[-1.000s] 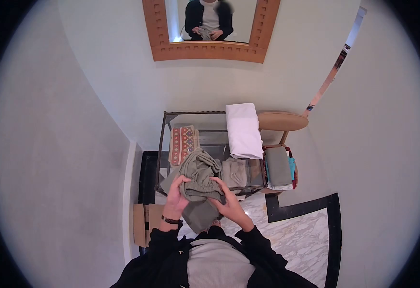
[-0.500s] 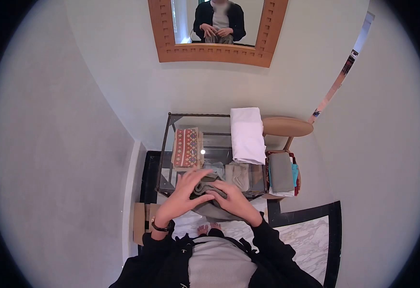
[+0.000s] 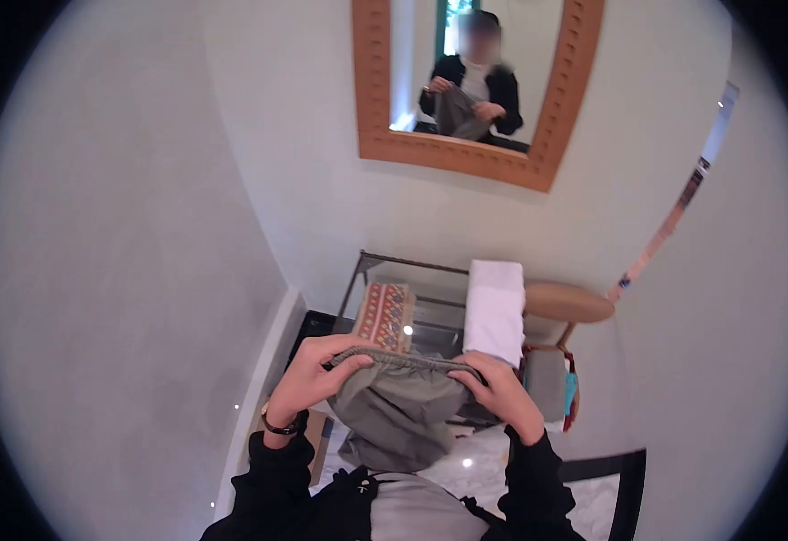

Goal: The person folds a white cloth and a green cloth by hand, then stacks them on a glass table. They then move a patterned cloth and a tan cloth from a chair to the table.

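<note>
A grey-green garment (image 3: 398, 410) with a gathered elastic waistband hangs in front of my body, its waistband stretched between my hands. My left hand (image 3: 320, 371) pinches one end of the band, thumb on the near side. At the other end, my right hand (image 3: 499, 393) is closed on the band. The lower part of the garment droops in loose folds, and its bottom reaches down near my shirt. Just beyond it, the glass-topped table (image 3: 421, 263) holds a patterned folded cloth (image 3: 383, 316) and a white folded cloth (image 3: 495, 311).
A wood-framed mirror (image 3: 453, 167) hangs on the wall ahead. Right of the table stand a brown rounded seat or backrest (image 3: 570, 302) and a container with folded grey cloth (image 3: 545, 383) and turquoise cloth. A cardboard box (image 3: 320, 442) lies on the floor at left.
The garment was bunched between my hands; now it hangs opened out with its waistband spread. My hands have moved apart. The view has tilted and shifted, showing more of the mirror.
</note>
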Demonstrator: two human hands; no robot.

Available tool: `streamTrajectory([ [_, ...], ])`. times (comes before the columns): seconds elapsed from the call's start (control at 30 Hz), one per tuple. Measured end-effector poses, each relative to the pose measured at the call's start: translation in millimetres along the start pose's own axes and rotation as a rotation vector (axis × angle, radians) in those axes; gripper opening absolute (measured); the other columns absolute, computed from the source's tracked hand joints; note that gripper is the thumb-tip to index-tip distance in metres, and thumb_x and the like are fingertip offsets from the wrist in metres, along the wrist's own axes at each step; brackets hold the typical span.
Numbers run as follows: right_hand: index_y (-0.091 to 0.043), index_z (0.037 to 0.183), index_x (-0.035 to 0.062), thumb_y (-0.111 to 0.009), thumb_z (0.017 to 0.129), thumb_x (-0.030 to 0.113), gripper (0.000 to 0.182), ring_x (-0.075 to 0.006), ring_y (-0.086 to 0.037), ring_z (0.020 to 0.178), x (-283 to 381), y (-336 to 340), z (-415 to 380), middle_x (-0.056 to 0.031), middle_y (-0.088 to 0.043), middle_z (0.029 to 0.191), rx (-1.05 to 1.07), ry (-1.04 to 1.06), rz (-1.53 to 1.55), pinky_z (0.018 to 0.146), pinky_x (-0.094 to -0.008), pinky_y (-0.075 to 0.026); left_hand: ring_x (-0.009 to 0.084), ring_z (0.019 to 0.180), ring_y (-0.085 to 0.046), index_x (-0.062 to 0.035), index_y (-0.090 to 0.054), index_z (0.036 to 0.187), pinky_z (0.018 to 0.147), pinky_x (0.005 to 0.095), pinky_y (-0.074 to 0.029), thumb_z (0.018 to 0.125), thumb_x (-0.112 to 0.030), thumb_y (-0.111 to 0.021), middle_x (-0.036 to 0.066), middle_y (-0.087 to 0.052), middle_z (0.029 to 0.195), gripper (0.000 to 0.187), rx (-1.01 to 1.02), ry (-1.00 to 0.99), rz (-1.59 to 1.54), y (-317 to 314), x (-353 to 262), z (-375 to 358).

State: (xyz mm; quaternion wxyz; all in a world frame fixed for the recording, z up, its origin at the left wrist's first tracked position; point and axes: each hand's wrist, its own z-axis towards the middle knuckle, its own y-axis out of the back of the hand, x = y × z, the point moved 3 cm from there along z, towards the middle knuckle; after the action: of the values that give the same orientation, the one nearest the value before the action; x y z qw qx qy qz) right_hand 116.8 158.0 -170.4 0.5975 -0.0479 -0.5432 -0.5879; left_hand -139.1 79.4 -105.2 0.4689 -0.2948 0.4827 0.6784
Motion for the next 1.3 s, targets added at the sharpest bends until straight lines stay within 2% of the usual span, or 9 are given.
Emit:
streamTrajectory([
  [0.27, -0.061, 0.105, 0.0026, -0.065, 0.086, 0.010, 0.021, -0.0378, -0.059, 0.086, 1, -17, 17, -0.0156, -0.060, 0.093, 0.054, 0.146, -0.086, 0.076, -0.0403, -0.048, 0.0187, 0.062, -0.054, 0.0002, -0.067, 0.095, 0.058, 0.0281, -0.043, 0.085, -0.010, -0.069, 0.008, -0.064, 0.078, 0.014, -0.139, -0.095, 0.326, 57, -16, -28],
  [0.4, -0.062, 0.105, 0.0048, -0.065, 0.080, 0.001, 0.025, -0.0338, -0.062, 0.085, 14, -8, 24, -0.0116, -0.060, 0.093, 0.009, 0.162, -0.112, 0.073, -0.0384, -0.050, 0.0211, 0.058, -0.052, -0.0073, -0.067, 0.107, 0.055, 0.0303, -0.041, 0.090, -0.022, -0.066, 0.010, -0.067, 0.082, 0.023, 0.130, 0.127, 0.224, 63, -16, -56],
  [0.53, -0.063, 0.103, 0.0077, -0.066, 0.077, 0.002, 0.026, -0.0308, -0.064, 0.084, 4, -19, 29, -0.0082, -0.061, 0.094, -0.014, 0.151, -0.182, 0.068, -0.0380, -0.051, 0.0172, 0.085, -0.066, -0.0134, -0.061, 0.125, 0.075, 0.0297, -0.051, 0.094, -0.024, -0.060, 0.004, -0.069, 0.111, 0.032, 0.428, 0.255, 0.194, 54, -33, -73],
  [0.63, -0.063, 0.101, 0.0084, -0.067, 0.076, 0.003, 0.026, -0.0302, -0.064, 0.083, -2, -24, 34, -0.0077, -0.063, 0.093, -0.032, 0.180, -0.221, 0.067, -0.0377, -0.052, 0.0174, 0.081, -0.064, -0.0147, -0.058, 0.128, 0.073, 0.0297, -0.050, 0.094, -0.024, -0.061, 0.004, -0.069, 0.112, 0.036, 0.482, 0.135, 0.229, 58, -23, -79],
  [0.8, -0.063, 0.101, 0.0066, -0.071, 0.075, 0.005, 0.027, -0.0272, -0.066, 0.080, -3, -5, 42, -0.0092, -0.067, 0.089, -0.028, 0.180, -0.208, 0.069, -0.0341, -0.052, 0.0164, 0.067, -0.058, -0.0072, -0.062, 0.098, 0.062, 0.0300, -0.046, 0.092, -0.026, -0.065, 0.004, -0.063, 0.080, 0.020, 0.190, 0.298, 0.304, 80, -49, -80],
  [0.9, -0.062, 0.100, 0.0044, -0.074, 0.075, 0.004, 0.028, -0.0218, -0.067, 0.078, 6, 22, 48, -0.0097, -0.068, 0.087, -0.046, 0.128, -0.045, 0.070, -0.0295, -0.051, 0.0158, 0.057, -0.046, -0.0070, -0.059, 0.095, 0.052, 0.0296, -0.037, 0.090, -0.028, -0.067, 0.002, -0.060, 0.074, 0.023, 0.096, 0.043, 0.285, 98, -46, -84],
  [1.03, -0.061, 0.096, 0.0018, -0.076, 0.079, 0.005, 0.023, -0.0137, -0.065, 0.081, 15, 42, 44, -0.0058, -0.066, 0.084, 0.089, -0.078, 0.334, 0.074, -0.0256, -0.049, 0.0086, 0.063, -0.047, -0.0059, -0.061, 0.088, 0.054, 0.0245, -0.037, 0.084, -0.023, -0.075, -0.001, -0.058, 0.075, 0.022, 0.127, 0.122, 0.307, 129, -51, -86],
  [1.17, -0.060, 0.094, 0.0004, -0.077, 0.078, 0.004, 0.023, -0.0122, -0.064, 0.081, 29, 69, 42, -0.0051, -0.066, 0.084, 0.084, 0.050, 0.151, 0.076, -0.0256, -0.049, 0.0067, 0.056, -0.044, -0.0043, -0.062, 0.083, 0.050, 0.0231, -0.034, 0.081, -0.017, -0.078, -0.003, -0.054, 0.064, 0.021, -0.226, -0.010, 0.297, 144, -61, -92],
  [1.3, -0.062, 0.087, -0.0005, -0.077, 0.074, 0.003, 0.021, -0.0171, -0.064, 0.074, 48, 94, 44, -0.0073, -0.064, 0.080, -0.161, 0.137, 0.014, 0.071, -0.0277, -0.049, 0.0080, 0.053, -0.044, -0.0032, -0.062, 0.082, 0.048, 0.0232, -0.034, 0.077, -0.014, -0.080, 0.000, -0.053, 0.062, 0.021, -0.562, -0.117, 0.618, 139, -82, -74],
])
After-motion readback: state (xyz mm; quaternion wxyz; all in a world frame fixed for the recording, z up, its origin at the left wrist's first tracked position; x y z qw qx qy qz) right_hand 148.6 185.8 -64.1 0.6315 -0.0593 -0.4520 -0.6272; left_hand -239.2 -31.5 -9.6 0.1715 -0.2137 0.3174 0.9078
